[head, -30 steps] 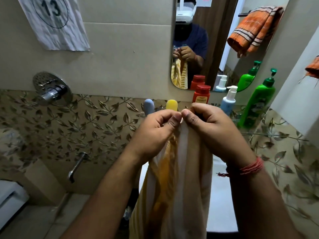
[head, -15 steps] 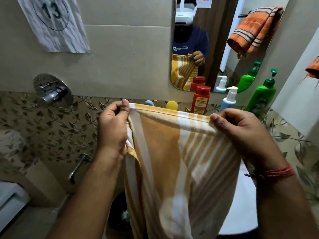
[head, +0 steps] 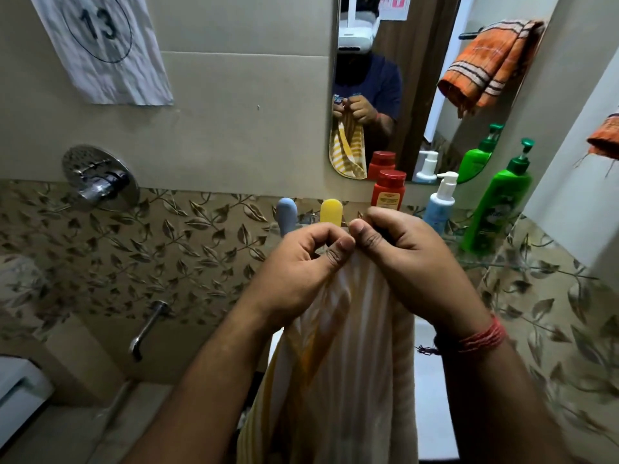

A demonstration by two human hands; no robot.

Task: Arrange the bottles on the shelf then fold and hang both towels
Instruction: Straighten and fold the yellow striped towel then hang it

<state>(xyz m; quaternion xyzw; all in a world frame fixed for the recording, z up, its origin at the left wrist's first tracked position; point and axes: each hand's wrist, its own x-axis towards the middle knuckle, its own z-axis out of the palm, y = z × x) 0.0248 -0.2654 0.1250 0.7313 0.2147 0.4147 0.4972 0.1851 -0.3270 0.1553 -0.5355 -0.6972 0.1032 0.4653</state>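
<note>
Pinching striped towel point(head: 338, 356), both hands together, sign point(head: 100, 45) reading "13"

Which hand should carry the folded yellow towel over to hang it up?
Probably the right hand: the orange towel hangs at the right edge, on that side. Both pinch the yellow towel.

Striped cloth towel point(head: 338, 346); glossy plastic bottles point(head: 495, 209); shiny metal tap point(head: 147, 324).

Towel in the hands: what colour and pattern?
Yellow-and-white stripes on the towel, pinched at its top by both hands; clearest in the head view.
</note>
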